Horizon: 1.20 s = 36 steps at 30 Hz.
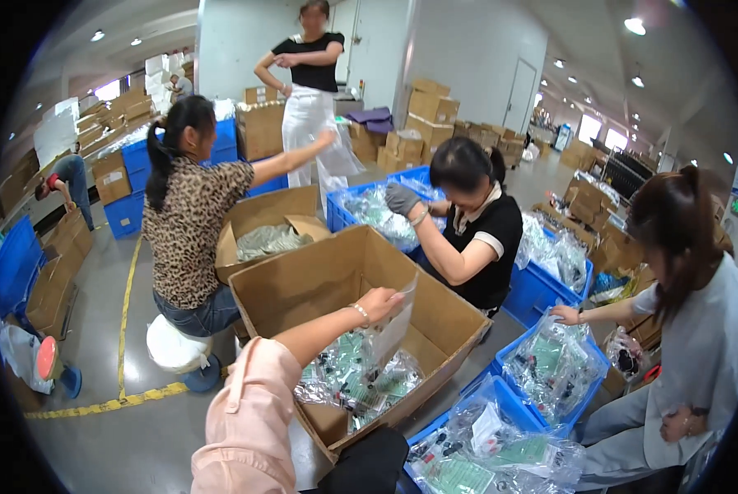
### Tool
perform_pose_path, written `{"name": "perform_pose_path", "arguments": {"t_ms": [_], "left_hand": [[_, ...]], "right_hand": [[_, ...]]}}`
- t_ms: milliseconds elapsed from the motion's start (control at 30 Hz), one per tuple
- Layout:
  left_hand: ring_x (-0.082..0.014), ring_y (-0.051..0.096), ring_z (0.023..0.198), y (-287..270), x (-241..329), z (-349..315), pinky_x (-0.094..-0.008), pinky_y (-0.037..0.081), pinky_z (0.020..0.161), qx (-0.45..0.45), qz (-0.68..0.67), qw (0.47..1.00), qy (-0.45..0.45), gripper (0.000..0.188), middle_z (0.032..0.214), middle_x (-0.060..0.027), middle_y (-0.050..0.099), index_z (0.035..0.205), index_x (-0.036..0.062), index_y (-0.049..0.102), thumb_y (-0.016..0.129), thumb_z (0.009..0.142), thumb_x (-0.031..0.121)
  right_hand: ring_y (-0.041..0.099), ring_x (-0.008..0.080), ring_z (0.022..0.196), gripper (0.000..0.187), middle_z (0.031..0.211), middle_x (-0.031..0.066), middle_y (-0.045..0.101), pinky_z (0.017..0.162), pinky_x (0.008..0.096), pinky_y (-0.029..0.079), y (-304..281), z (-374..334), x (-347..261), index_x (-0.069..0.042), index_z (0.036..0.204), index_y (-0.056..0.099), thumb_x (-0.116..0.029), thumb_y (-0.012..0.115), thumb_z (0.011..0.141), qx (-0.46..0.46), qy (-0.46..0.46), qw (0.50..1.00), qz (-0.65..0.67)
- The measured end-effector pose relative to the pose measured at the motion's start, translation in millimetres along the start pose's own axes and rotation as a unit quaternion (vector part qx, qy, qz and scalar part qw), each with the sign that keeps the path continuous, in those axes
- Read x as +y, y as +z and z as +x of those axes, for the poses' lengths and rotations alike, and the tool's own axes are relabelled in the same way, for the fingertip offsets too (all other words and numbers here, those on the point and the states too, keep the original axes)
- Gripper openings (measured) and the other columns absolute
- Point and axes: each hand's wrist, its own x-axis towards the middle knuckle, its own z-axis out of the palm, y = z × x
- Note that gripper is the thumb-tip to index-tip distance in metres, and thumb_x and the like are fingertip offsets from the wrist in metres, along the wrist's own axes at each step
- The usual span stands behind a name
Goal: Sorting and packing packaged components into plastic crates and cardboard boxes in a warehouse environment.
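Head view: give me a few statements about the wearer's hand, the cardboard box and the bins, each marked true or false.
1. The left hand holds a clear plastic bag over the open cardboard box. True.
2. The cardboard box is empty. False: packets of small parts in clear bags lie in its bottom.
3. The bins beside the box are red. False: the plastic bin is blue.
4. The wearer's arm has a pink sleeve. True.
5. The wearer's right hand grips the box rim. False: the right hand is not in view.
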Motion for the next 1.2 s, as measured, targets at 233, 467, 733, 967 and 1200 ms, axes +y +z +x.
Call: {"name": "perform_pose_path", "arguments": {"t_ms": [233,467,733,967,1200], "left_hand": [[-0.0254,0.056,0.074,-90,203,-30,-0.0361,0.043,0.070,-0.021,-0.070,0.960,0.272,0.034,0.081,-0.0164,0.060,0.093,-0.0012,0.058,0.042,0.092,0.030],[-0.0352,0.057,0.073,-71,307,-43,-0.0412,0.044,0.065,-0.022,0.036,0.939,0.341,0.021,0.075,-0.0181,0.059,0.086,0.0032,0.058,0.049,0.085,0.022],[-0.0366,0.059,0.071,24,301,-77,-0.0448,0.046,0.064,-0.096,0.061,0.949,0.293,0.012,0.072,-0.0188,0.060,0.078,0.0043,0.056,0.050,0.075,0.014],[-0.0370,0.057,0.067,147,294,-194,-0.0449,0.044,0.059,-0.187,-0.073,0.935,0.291,0.015,0.068,-0.0183,0.058,0.076,0.0035,0.054,0.055,0.073,0.018],[-0.0242,0.056,0.065,200,296,-267,-0.0363,0.045,0.061,-0.331,-0.229,0.883,0.240,0.025,0.075,-0.0163,0.060,0.084,0.0060,0.061,0.052,0.081,0.029]], "right_hand": [[0.055,0.0160,0.060,0.017,0.081,0.0060,0.056,0.047,0.0272,0.046,0,-52,-22,-0.013,0.099,0.050,-0.010,0.056,0.083,-0.035,-0.012,0.999,0.030],[0.051,0.0119,0.052,0.020,0.075,0.0040,0.053,0.034,0.0239,0.038,31,-97,-76,-0.016,0.098,0.043,-0.015,0.056,0.083,-0.095,-0.086,0.990,-0.060],[0.045,0.0093,0.050,0.022,0.070,-0.0002,0.050,0.037,0.0218,0.036,30,-89,-79,-0.015,0.097,0.046,-0.019,0.061,0.080,0.024,-0.126,0.991,-0.045],[0.040,0.0108,0.040,0.017,0.059,0.0016,0.049,0.033,0.0224,0.030,16,-43,-54,-0.012,0.091,0.052,-0.024,0.059,0.081,0.256,-0.257,0.929,0.077],[0.056,0.0123,0.064,0.019,0.080,0.0052,0.059,0.048,0.0240,0.045,-43,-55,-24,-0.005,0.094,0.054,-0.010,0.063,0.078,0.217,-0.234,0.948,0.021]]}}
